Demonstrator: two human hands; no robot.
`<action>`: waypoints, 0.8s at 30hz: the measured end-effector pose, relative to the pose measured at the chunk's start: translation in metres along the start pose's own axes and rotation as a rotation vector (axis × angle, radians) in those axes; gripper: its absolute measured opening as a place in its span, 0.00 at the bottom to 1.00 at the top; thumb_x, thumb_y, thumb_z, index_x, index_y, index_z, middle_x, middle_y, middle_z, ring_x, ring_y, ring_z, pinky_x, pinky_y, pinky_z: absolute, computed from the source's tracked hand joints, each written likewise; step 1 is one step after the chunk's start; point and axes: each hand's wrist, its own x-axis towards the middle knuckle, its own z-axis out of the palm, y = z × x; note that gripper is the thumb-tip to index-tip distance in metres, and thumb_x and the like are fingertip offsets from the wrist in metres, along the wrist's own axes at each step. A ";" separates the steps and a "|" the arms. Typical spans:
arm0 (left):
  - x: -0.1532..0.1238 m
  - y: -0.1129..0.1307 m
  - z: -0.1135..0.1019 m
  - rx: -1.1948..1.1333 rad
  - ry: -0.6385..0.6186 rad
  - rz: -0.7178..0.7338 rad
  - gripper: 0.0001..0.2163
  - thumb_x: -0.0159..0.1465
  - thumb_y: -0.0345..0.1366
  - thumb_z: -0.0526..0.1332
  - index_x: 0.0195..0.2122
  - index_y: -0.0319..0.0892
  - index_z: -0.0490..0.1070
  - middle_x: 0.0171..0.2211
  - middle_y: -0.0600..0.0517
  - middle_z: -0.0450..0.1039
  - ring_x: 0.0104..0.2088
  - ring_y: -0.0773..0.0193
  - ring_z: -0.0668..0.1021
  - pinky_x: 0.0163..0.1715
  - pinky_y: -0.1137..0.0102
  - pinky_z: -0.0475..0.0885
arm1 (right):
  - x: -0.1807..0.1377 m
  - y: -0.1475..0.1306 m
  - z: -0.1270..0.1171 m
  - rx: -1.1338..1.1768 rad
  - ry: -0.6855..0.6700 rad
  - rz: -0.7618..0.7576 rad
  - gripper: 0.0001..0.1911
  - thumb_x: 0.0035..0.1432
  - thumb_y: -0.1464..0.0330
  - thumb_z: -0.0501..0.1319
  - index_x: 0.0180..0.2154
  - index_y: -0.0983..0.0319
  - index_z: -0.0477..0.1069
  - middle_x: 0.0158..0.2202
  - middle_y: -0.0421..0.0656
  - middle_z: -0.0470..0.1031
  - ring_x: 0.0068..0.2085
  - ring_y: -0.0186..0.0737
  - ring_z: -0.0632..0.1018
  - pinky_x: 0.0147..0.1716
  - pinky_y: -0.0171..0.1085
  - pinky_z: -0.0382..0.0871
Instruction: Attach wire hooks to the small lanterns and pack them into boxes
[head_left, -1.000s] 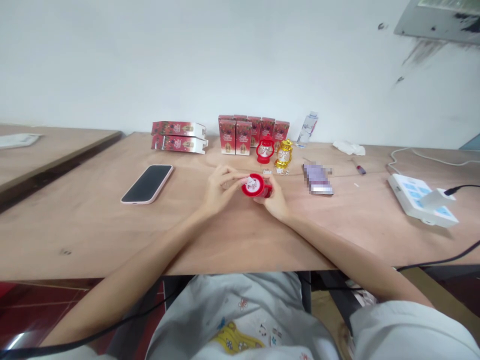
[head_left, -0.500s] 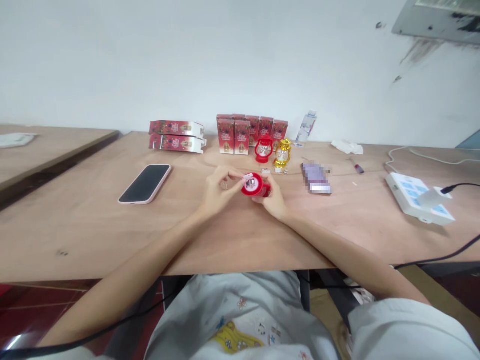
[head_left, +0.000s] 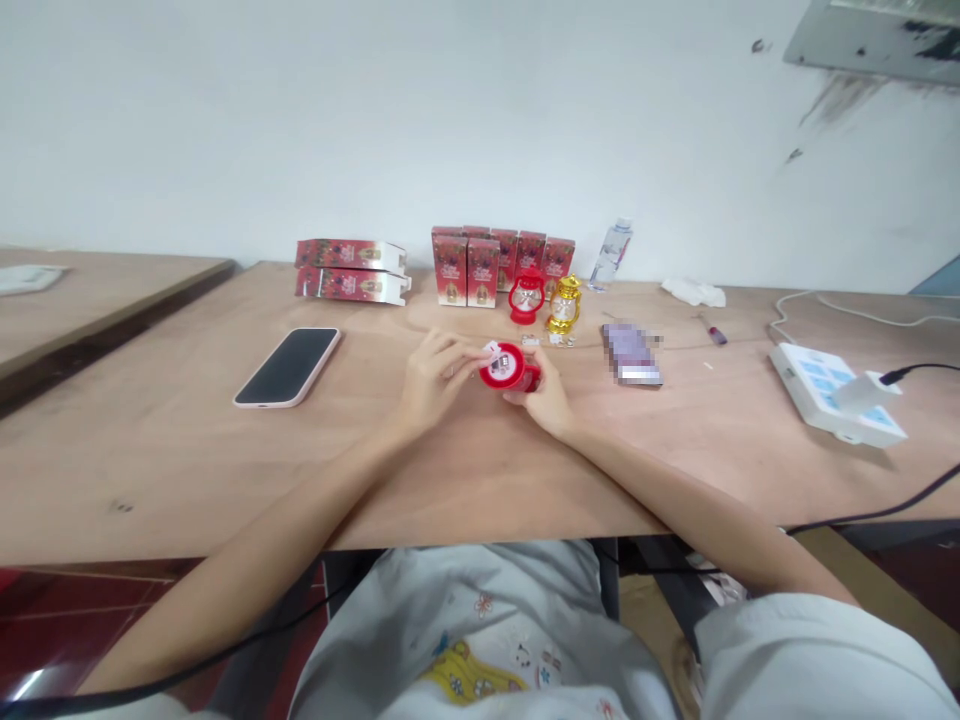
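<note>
White wall backs a wide wooden surface point(head_left: 187, 440), where a dark phone point(head_left: 287, 366) lies left of centre. Mid-surface, the right hand point(head_left: 546, 398) grips a small red lantern point(head_left: 510, 368) turned sideways, base toward the camera; the left hand point(head_left: 429, 378) pinches a white tab point(head_left: 491, 350) at that base.

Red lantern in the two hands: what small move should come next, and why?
Probably the left hand should draw the small white piece clear of the red lantern: its fingertips pinch that piece at the upper edge of the round base, while the right hand holds the lantern on its side, base toward the camera.
</note>
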 end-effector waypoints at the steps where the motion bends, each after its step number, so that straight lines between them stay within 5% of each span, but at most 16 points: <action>1: 0.000 0.000 0.000 0.032 0.015 0.000 0.06 0.65 0.38 0.60 0.36 0.46 0.77 0.34 0.51 0.73 0.35 0.64 0.73 0.35 0.68 0.68 | 0.000 0.000 0.000 -0.002 0.001 -0.001 0.28 0.35 0.78 0.66 0.42 0.57 0.65 0.44 0.40 0.75 0.50 0.44 0.75 0.55 0.47 0.65; 11: -0.001 -0.001 -0.004 0.300 0.038 0.197 0.04 0.64 0.38 0.61 0.34 0.47 0.75 0.34 0.51 0.76 0.34 0.62 0.73 0.35 0.65 0.64 | 0.000 -0.002 -0.001 -0.007 0.003 0.006 0.28 0.35 0.79 0.66 0.42 0.58 0.65 0.44 0.41 0.74 0.50 0.44 0.74 0.56 0.47 0.65; 24: -0.002 0.000 -0.002 0.257 0.014 0.093 0.06 0.67 0.36 0.56 0.36 0.44 0.72 0.37 0.50 0.77 0.37 0.61 0.75 0.38 0.65 0.68 | 0.000 0.001 -0.001 -0.005 0.000 0.018 0.28 0.35 0.78 0.66 0.42 0.58 0.65 0.44 0.40 0.75 0.49 0.44 0.75 0.55 0.47 0.65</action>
